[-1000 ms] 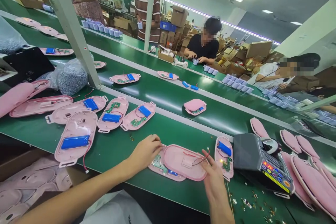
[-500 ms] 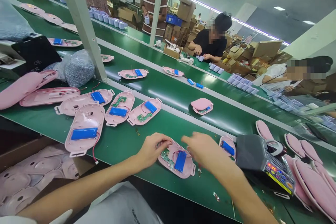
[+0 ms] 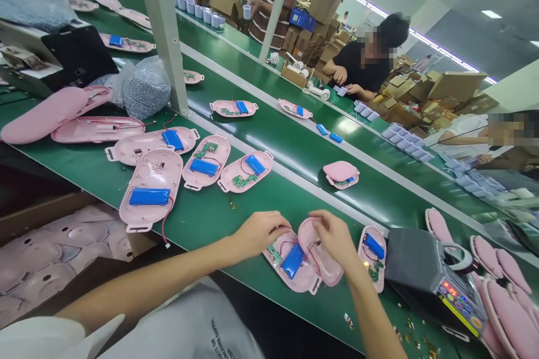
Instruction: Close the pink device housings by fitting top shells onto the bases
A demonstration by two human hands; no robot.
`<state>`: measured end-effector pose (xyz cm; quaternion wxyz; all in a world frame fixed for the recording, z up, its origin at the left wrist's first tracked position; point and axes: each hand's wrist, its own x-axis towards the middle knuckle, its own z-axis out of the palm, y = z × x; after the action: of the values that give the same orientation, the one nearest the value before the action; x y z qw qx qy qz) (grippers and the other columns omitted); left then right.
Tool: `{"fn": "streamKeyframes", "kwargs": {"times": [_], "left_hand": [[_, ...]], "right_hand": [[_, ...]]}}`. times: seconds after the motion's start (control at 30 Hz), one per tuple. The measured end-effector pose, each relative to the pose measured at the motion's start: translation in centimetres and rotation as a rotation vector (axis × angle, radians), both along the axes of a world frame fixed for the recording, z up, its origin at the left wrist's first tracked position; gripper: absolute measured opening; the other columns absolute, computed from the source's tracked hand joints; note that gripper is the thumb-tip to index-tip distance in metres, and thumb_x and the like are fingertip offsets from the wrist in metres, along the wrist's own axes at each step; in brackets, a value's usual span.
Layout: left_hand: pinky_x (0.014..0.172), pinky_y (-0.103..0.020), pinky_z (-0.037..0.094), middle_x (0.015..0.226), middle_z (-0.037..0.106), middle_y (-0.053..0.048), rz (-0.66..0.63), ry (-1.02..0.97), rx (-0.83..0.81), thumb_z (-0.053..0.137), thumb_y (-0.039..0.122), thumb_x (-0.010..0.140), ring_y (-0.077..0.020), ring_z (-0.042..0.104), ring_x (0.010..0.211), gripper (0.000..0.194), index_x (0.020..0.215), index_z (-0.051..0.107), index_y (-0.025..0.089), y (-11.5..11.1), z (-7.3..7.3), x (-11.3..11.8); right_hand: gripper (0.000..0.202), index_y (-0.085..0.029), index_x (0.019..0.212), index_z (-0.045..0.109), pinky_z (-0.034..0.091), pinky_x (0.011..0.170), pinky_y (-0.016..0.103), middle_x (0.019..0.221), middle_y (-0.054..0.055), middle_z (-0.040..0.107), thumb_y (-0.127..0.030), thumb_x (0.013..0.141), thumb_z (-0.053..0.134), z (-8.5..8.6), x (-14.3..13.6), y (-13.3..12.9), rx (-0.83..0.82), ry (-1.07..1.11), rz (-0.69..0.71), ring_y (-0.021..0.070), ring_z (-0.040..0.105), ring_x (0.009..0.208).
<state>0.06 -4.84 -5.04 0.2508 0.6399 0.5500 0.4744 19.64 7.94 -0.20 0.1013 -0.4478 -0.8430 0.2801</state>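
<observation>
My right hand (image 3: 336, 237) grips a pink shell cover (image 3: 329, 262), thumb on its face, and holds it tilted over the right side of an open pink casing half (image 3: 304, 279). In that casing lie a blue battery pack (image 3: 293, 261) and a green circuit board (image 3: 275, 252), with red wires running between the casing and the cover. My left hand (image 3: 261, 237) is at the casing's upper left end, its fingers curled over the rim; the fingertips partly hide that end. Another open casing half (image 3: 372, 258) with a blue battery stands just right of my right hand.
A grey tape dispenser (image 3: 421, 263) with a lit display stands at right, with pink shells (image 3: 505, 303) beyond it. Several open casings (image 3: 149, 179) with batteries lie at left. A metal post (image 3: 162, 33) rises there. Co-workers (image 3: 366, 61) sit across the green conveyor (image 3: 269, 134).
My right hand was blurred and apart from any cover; now it holds a pink cover over the casing. My left hand stays at the casing's end. The view has shifted, moving the scene rightward.
</observation>
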Motion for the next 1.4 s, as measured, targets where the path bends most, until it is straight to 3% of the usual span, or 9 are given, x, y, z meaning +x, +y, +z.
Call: {"fn": "streamKeyframes", "kwargs": {"times": [0.1,0.23,0.33,0.53,0.8,1.03,1.27,1.33,1.4], "left_hand": [[0.068,-0.024,0.049,0.084,0.071,-0.002,-0.061,0.13,0.063,0.047,0.028,0.1,-0.0133,0.065,0.073,0.026,0.099,0.072,0.021,-0.4,0.3,-0.3],[0.08,-0.032,0.052,0.097,0.068,-0.008,0.145,0.158,0.225,0.052,0.032,0.098,-0.0194,0.063,0.092,0.024,0.094,0.074,0.023,-0.4,0.2,-0.2],[0.091,-0.038,0.053,0.12,0.06,-0.011,0.241,-0.055,0.272,0.059,0.03,0.094,-0.0242,0.058,0.114,0.017,0.088,0.073,0.022,0.0,-0.4,0.0],[0.067,-0.028,0.057,0.097,0.073,-0.006,0.153,-0.67,-0.109,0.072,0.027,0.081,-0.0161,0.07,0.072,0.038,0.113,0.054,0.018,0.9,-0.7,-0.6],[0.077,-0.029,0.057,0.094,0.075,-0.006,0.077,-0.557,-0.133,0.067,0.025,0.082,-0.0188,0.071,0.083,0.023,0.102,0.066,0.014,1.4,0.5,-1.1],[0.08,-0.032,0.055,0.095,0.072,-0.008,-0.042,-0.59,-0.219,0.062,0.016,0.078,-0.0191,0.069,0.085,0.026,0.103,0.061,0.013,2.0,0.7,-1.7],[0.076,-0.031,0.051,0.085,0.067,-0.003,-0.099,-0.244,-0.257,0.056,0.031,0.08,-0.0203,0.061,0.08,0.02,0.092,0.061,0.016,2.7,2.0,-2.4],[0.079,-0.031,0.052,0.093,0.069,-0.005,-0.149,-0.251,-0.29,0.058,0.039,0.081,-0.0234,0.063,0.087,0.029,0.097,0.062,0.016,3.1,2.2,-2.9],[0.075,-0.028,0.052,0.092,0.07,-0.004,-0.169,-0.224,-0.337,0.06,0.045,0.083,-0.0244,0.064,0.087,0.034,0.102,0.063,0.018,3.8,2.0,-3.3]], "right_hand": [[0.028,-0.019,0.102,0.066,0.05,0.081,0.031,0.101,0.005,0.07,-0.028,0.09,0.042,1.2,-1.5,-1.2,0.265,0.112,0.099,0.0199,0.066,0.091],[0.033,-0.02,0.11,0.065,0.049,0.074,0.029,0.101,0.006,0.069,-0.023,0.095,0.036,2.8,-4.6,-3.4,0.447,0.096,0.315,0.0186,0.065,0.088],[0.029,-0.02,0.113,0.062,0.05,0.073,0.028,0.098,0.005,0.07,-0.025,0.095,0.04,3.0,-6.0,-4.0,0.31,0.158,0.312,0.0174,0.066,0.086],[0.028,-0.02,0.105,0.065,0.053,0.078,0.031,0.096,0.005,0.071,-0.041,0.087,0.059,1.8,-6.2,-3.0,0.049,0.32,0.149,0.02,0.068,0.085],[0.029,-0.025,0.084,0.069,0.039,0.063,0.029,0.074,0.0,0.067,-0.05,0.083,0.056,1.2,-6.1,-3.5,0.176,0.01,-0.013,0.0193,0.058,0.067],[0.022,-0.023,0.082,0.067,0.034,0.059,0.027,0.072,0.0,0.066,-0.038,0.079,0.051,1.2,-5.1,-2.5,0.096,-0.01,0.063,0.0169,0.054,0.063],[0.022,-0.023,0.092,0.069,0.046,0.073,0.031,0.086,0.002,0.07,-0.033,0.076,0.058,1.2,-5.0,-3.7,0.187,0.158,0.023,0.0211,0.064,0.079],[0.025,-0.021,0.096,0.068,0.05,0.081,0.033,0.093,0.004,0.07,-0.037,0.077,0.061,0.7,-2.2,-3.9,0.189,0.384,-0.094,0.0211,0.065,0.085],[0.032,-0.018,0.094,0.066,0.054,0.08,0.033,0.087,0.005,0.068,-0.045,0.078,0.065,-0.3,2.6,-4.4,0.237,0.718,-0.509,0.02,0.065,0.081]]}}
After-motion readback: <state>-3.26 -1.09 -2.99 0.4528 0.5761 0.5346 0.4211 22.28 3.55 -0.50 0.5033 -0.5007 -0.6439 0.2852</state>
